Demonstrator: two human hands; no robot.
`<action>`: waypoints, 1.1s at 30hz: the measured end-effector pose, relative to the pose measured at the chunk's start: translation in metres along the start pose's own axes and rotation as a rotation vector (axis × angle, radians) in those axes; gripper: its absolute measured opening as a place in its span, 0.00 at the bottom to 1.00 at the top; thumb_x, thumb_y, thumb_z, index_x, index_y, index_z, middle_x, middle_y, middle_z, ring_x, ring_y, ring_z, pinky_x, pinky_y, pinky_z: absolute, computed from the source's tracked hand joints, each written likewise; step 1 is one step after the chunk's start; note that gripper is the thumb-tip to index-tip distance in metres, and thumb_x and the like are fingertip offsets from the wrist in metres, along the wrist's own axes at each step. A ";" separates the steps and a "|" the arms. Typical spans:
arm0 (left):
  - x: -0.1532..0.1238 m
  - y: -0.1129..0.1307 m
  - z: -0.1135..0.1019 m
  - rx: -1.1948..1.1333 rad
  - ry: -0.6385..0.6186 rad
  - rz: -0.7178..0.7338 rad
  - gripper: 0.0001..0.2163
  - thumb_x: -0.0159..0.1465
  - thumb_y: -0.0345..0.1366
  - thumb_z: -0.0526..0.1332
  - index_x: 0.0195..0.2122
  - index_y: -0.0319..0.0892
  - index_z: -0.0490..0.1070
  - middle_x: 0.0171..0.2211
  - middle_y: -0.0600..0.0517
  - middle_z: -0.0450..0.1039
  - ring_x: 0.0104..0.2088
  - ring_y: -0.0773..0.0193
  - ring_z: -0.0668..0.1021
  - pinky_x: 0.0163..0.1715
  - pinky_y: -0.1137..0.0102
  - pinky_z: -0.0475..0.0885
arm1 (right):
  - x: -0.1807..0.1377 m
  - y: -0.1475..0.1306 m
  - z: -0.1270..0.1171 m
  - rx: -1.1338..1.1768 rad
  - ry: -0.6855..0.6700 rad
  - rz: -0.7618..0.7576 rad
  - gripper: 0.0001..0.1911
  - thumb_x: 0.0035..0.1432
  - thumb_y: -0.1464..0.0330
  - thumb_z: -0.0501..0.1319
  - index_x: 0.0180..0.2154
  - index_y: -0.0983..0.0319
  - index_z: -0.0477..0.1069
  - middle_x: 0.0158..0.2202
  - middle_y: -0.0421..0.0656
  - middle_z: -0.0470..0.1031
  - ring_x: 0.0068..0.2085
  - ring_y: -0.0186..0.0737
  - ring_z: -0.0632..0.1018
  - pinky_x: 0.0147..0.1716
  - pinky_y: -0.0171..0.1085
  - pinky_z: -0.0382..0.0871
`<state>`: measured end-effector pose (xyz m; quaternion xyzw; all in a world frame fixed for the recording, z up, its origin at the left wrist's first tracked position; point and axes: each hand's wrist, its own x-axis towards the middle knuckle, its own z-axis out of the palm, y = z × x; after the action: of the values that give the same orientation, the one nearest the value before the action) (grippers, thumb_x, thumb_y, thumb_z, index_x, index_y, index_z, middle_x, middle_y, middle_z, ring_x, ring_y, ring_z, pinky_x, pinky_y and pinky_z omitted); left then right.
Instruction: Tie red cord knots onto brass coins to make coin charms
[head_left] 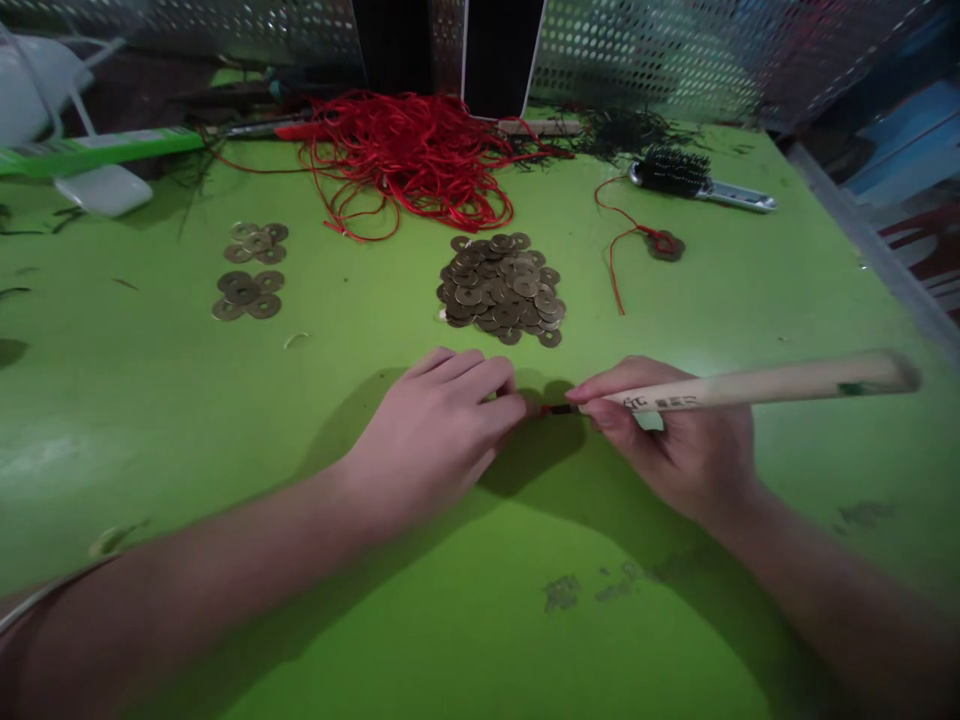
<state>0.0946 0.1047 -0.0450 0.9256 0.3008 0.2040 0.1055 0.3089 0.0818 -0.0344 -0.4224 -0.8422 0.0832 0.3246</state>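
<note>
My left hand (446,425) is closed in a pinch, back of the hand upward, low over the green table. What it pinches is mostly hidden behind the fingers; a small red bit shows at the fingertips. My right hand (679,435) grips a wooden-handled tool (780,382), with dark markings on its pale handle and a thin dark metal tip. That tip points left and meets the red bit beside my left fingertips. Just beyond both hands lies a heap of round brass-coloured coins (502,290) with holes in the middle.
Two small coin clusters (255,243) (247,295) lie at left. Tangled red cord (412,150) fills the back middle. At right are a corded coin piece (665,245) and a hairbrush (675,175). A green strip (112,148) lies far left; a perforated metal panel (637,70) stands behind.
</note>
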 end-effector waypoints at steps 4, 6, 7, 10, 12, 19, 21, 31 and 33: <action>0.001 0.000 0.001 0.017 0.000 0.012 0.07 0.64 0.27 0.57 0.36 0.38 0.75 0.32 0.51 0.72 0.32 0.62 0.73 0.33 0.66 0.65 | 0.001 -0.001 0.002 -0.054 -0.010 -0.022 0.07 0.64 0.67 0.56 0.35 0.61 0.69 0.29 0.41 0.77 0.30 0.34 0.77 0.26 0.33 0.71; 0.001 0.000 0.000 0.021 -0.009 0.011 0.07 0.64 0.28 0.56 0.36 0.38 0.75 0.32 0.51 0.72 0.32 0.62 0.73 0.33 0.66 0.65 | 0.000 0.000 0.002 -0.053 -0.023 -0.025 0.06 0.64 0.67 0.57 0.35 0.61 0.70 0.29 0.41 0.77 0.31 0.35 0.77 0.28 0.33 0.71; 0.001 0.000 0.000 0.026 -0.012 0.011 0.07 0.64 0.27 0.56 0.37 0.38 0.74 0.32 0.51 0.72 0.32 0.62 0.73 0.33 0.66 0.65 | 0.000 0.000 0.002 -0.052 -0.028 -0.028 0.06 0.64 0.67 0.57 0.35 0.61 0.70 0.29 0.41 0.78 0.30 0.35 0.77 0.28 0.33 0.72; 0.001 0.001 -0.001 0.048 -0.031 0.013 0.08 0.65 0.28 0.56 0.38 0.39 0.74 0.33 0.52 0.73 0.32 0.63 0.73 0.34 0.66 0.65 | -0.001 0.000 0.002 -0.056 -0.030 -0.025 0.05 0.63 0.68 0.58 0.34 0.61 0.70 0.28 0.40 0.78 0.29 0.34 0.77 0.26 0.32 0.71; 0.001 0.001 -0.001 0.066 -0.044 0.014 0.07 0.65 0.28 0.56 0.38 0.39 0.74 0.33 0.52 0.73 0.32 0.64 0.73 0.35 0.67 0.65 | -0.002 -0.001 0.001 -0.053 -0.032 -0.009 0.05 0.63 0.68 0.58 0.33 0.61 0.70 0.27 0.40 0.77 0.27 0.34 0.77 0.24 0.32 0.70; 0.000 0.002 0.000 0.093 -0.034 0.013 0.06 0.64 0.28 0.58 0.37 0.40 0.74 0.34 0.53 0.72 0.33 0.65 0.73 0.35 0.67 0.65 | 0.000 -0.005 0.003 -0.050 -0.014 0.010 0.07 0.62 0.67 0.59 0.32 0.62 0.71 0.23 0.38 0.76 0.23 0.32 0.77 0.18 0.29 0.68; 0.000 0.002 0.002 0.083 -0.007 0.012 0.05 0.63 0.28 0.59 0.38 0.41 0.75 0.33 0.53 0.72 0.33 0.65 0.73 0.36 0.67 0.66 | 0.001 -0.006 0.004 -0.068 -0.011 0.009 0.06 0.62 0.68 0.59 0.31 0.61 0.70 0.21 0.36 0.75 0.20 0.31 0.75 0.15 0.28 0.66; 0.002 0.004 0.001 0.141 -0.020 0.036 0.10 0.61 0.24 0.58 0.38 0.43 0.75 0.32 0.55 0.71 0.33 0.64 0.73 0.38 0.67 0.65 | 0.008 -0.006 0.007 -0.210 -0.008 0.006 0.11 0.64 0.67 0.57 0.29 0.63 0.69 0.18 0.36 0.71 0.16 0.28 0.70 0.15 0.30 0.60; 0.003 0.005 0.000 0.136 -0.017 0.044 0.10 0.61 0.23 0.58 0.38 0.42 0.75 0.32 0.55 0.72 0.33 0.64 0.74 0.38 0.67 0.66 | 0.009 -0.007 0.008 -0.225 0.019 -0.009 0.11 0.64 0.67 0.57 0.29 0.63 0.69 0.18 0.37 0.71 0.16 0.29 0.70 0.15 0.30 0.59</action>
<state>0.0994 0.1023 -0.0428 0.9388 0.2927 0.1773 0.0402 0.2959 0.0852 -0.0337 -0.4529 -0.8451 -0.0173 0.2836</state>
